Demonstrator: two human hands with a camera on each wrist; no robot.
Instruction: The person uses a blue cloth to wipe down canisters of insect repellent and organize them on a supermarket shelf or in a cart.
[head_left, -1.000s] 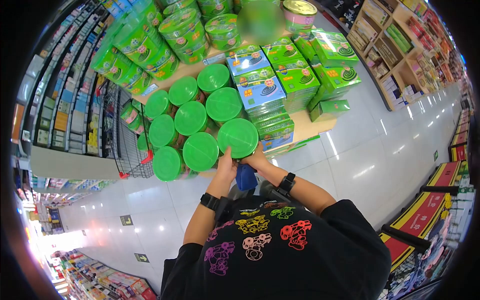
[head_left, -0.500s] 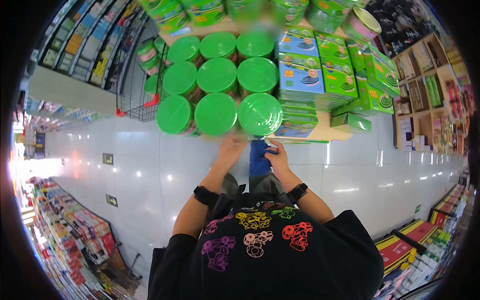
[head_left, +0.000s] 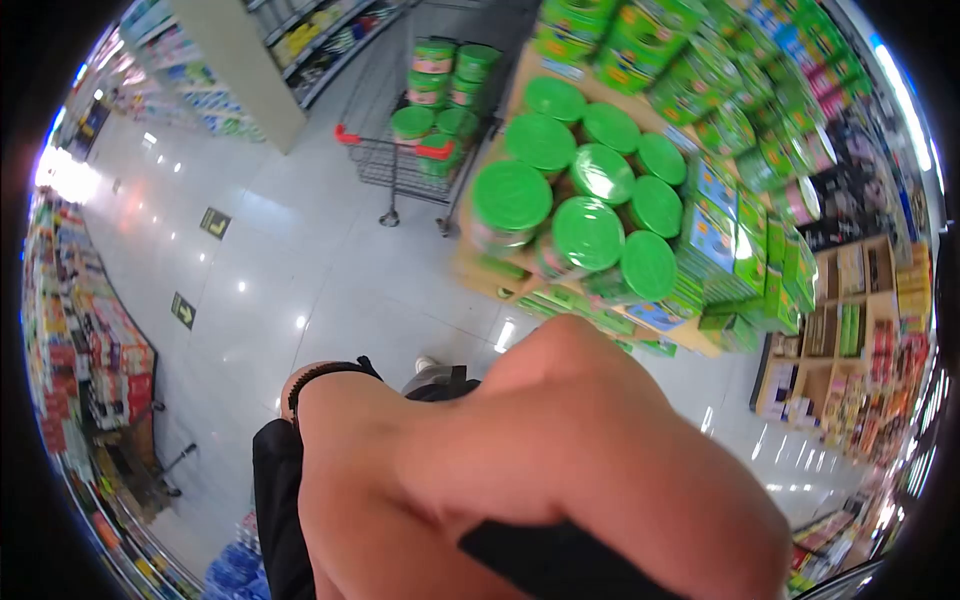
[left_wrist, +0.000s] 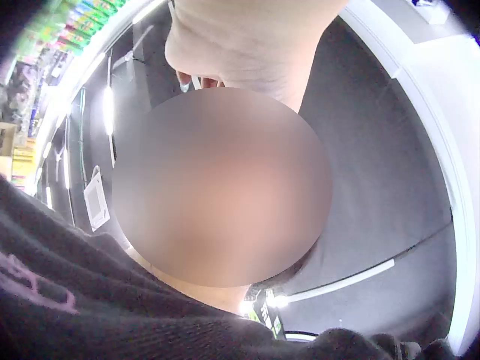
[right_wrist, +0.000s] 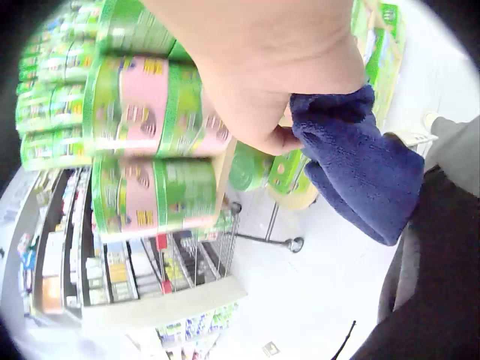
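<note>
My left hand (left_wrist: 240, 45) is raised beside the blurred face in the left wrist view, its palm side showing and its fingertips partly hidden. In the right wrist view my right hand (right_wrist: 281, 64) grips a dark blue cloth (right_wrist: 360, 165), which hangs folded from the fingers. Close behind that hand stand tubs (right_wrist: 142, 105) with green and pink labels. Bare arms (head_left: 560, 440) fill the lower part of the head view and hide the hands there. Beyond them, green-lidded tubs (head_left: 511, 196) stand in rows on the display.
A shopping cart (head_left: 395, 165) with red handle ends holds several similar tubs, left of the display. Stacked green and blue boxes (head_left: 715, 250) stand to the right of the rows. Wooden shelving (head_left: 830, 330) is at the right, and tiled floor (head_left: 260, 260) spreads at the left.
Both hands were at the front tub, then parted from it, the right one with the blue cloth. The left hand is now up by the face; arms block the head view, which has swung leftward.
</note>
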